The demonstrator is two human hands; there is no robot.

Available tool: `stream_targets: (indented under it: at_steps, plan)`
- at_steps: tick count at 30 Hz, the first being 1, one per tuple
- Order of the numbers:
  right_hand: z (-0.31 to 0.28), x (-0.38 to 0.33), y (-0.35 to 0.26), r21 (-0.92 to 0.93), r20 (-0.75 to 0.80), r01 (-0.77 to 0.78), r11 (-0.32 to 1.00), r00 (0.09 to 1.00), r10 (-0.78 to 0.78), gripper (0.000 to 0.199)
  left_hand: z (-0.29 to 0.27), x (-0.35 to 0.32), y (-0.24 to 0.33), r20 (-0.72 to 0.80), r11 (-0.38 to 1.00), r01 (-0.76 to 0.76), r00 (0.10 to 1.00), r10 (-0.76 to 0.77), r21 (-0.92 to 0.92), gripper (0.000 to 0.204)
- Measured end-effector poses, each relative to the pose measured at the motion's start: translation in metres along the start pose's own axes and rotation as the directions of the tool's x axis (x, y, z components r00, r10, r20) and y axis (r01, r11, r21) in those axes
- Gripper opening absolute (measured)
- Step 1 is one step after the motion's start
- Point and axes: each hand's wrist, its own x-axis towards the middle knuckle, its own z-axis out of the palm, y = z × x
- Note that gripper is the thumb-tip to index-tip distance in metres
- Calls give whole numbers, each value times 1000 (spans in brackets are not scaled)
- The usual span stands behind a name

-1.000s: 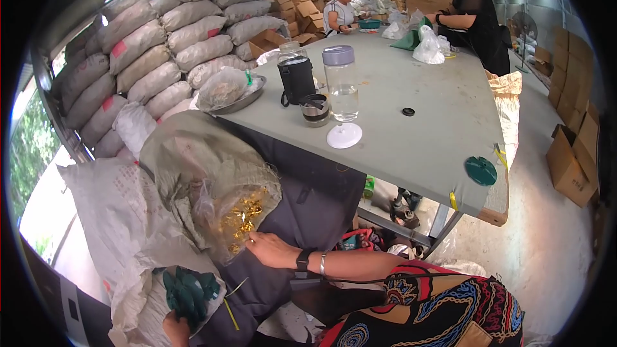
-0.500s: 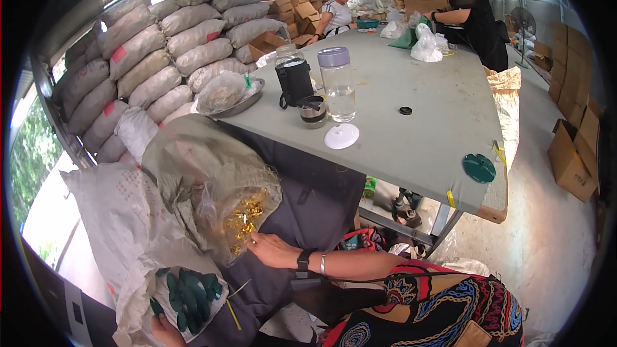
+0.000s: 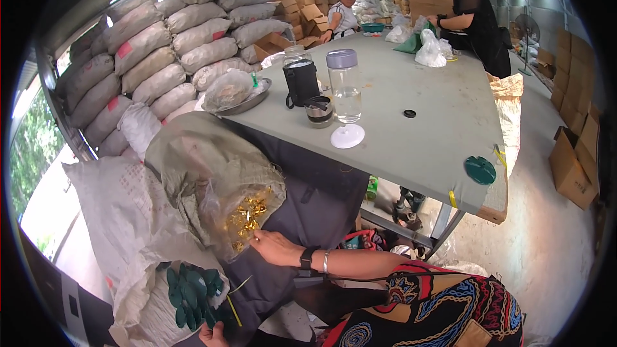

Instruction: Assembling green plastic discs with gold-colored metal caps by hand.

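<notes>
My left hand (image 3: 213, 335) is at the lower edge, its thumb and fingers closed on a dark green oval piece (image 3: 209, 315). Beside it, several more green oval pieces (image 3: 187, 290) lie in the mouth of a white woven sack (image 3: 138, 283). My right hand (image 3: 277, 248), with a black band and a bracelet at the wrist, is closed at the fingertips. It hovers by the shiny gold pieces (image 3: 249, 213) in a clear plastic liner inside a grey-green sack (image 3: 193, 144). Whatever the right fingertips hold is too small to make out.
A grey-green table (image 3: 398, 96) bears a tall water bottle (image 3: 346, 90), a jar in a black sleeve (image 3: 301, 82), a white lid (image 3: 348, 136), green discs (image 3: 480, 170) and a metal bowl (image 3: 247, 101). Stacked sacks (image 3: 199, 35) stand left. Two people work at the far end.
My left hand has moved right, from the left side of the green pieces to their lower right edge. The right hand stays by the gold pieces. The view has shifted slightly.
</notes>
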Motion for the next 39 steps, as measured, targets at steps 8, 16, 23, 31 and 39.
stream_targets:
  at_steps: [8,16,23,31,39]
  plan:
    - [4,1,2,-17,3,13,1000,1000,-13,16,-2,5,-7,-3,1000,11,1000,-11,1,19]
    - [1,0,-2,-18,-8,17,1000,1000,-17,16,1,6,-11,7,997,-17,1000,17,-72,15]
    - [-5,1,1,185,-68,29,982,998,-16,14,-7,11,-29,42,997,-54,998,56,-57,14]
    - [-34,-24,-5,287,29,67,956,996,-79,15,-4,17,-41,49,979,-204,977,205,-24,11]
    - [-32,-33,-3,19,200,187,982,962,-187,15,1,5,-12,111,998,-59,992,58,5,19]
